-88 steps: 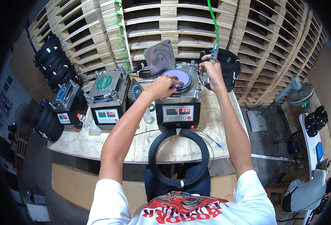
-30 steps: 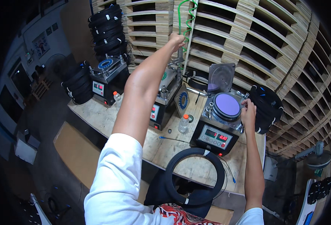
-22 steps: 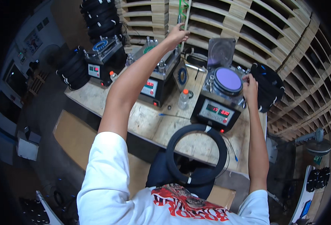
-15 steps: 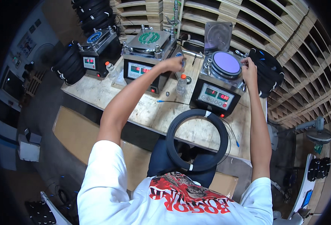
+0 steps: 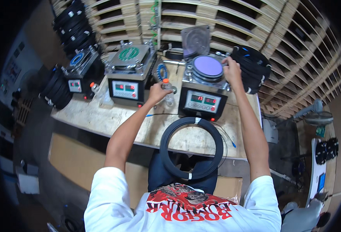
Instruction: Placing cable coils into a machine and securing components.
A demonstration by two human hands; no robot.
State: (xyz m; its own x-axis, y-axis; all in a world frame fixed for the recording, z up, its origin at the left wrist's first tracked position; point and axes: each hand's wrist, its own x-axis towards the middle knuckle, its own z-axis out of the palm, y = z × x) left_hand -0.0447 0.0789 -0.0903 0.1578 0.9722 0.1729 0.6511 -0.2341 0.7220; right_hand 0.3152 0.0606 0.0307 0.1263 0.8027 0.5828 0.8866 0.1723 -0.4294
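The small bottle [image 5: 168, 92] is gripped by the left hand [image 5: 157, 91]; the right hand [image 5: 232, 70], curled at the purple disc's [image 5: 208, 66] three o'clock, rests on the machine's rim; careful lifting seems required next

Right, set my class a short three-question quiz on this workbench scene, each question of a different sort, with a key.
1. True or false: the lid of the machine with the purple disc is raised.
2. The left hand is at: A) small bottle B) fan C) black coil.
3. Fill in: the black cable coil lies partly on the ___.

Key: 1 true. 2 A. 3 workbench. The right hand rests at the purple-disc machine's edge.
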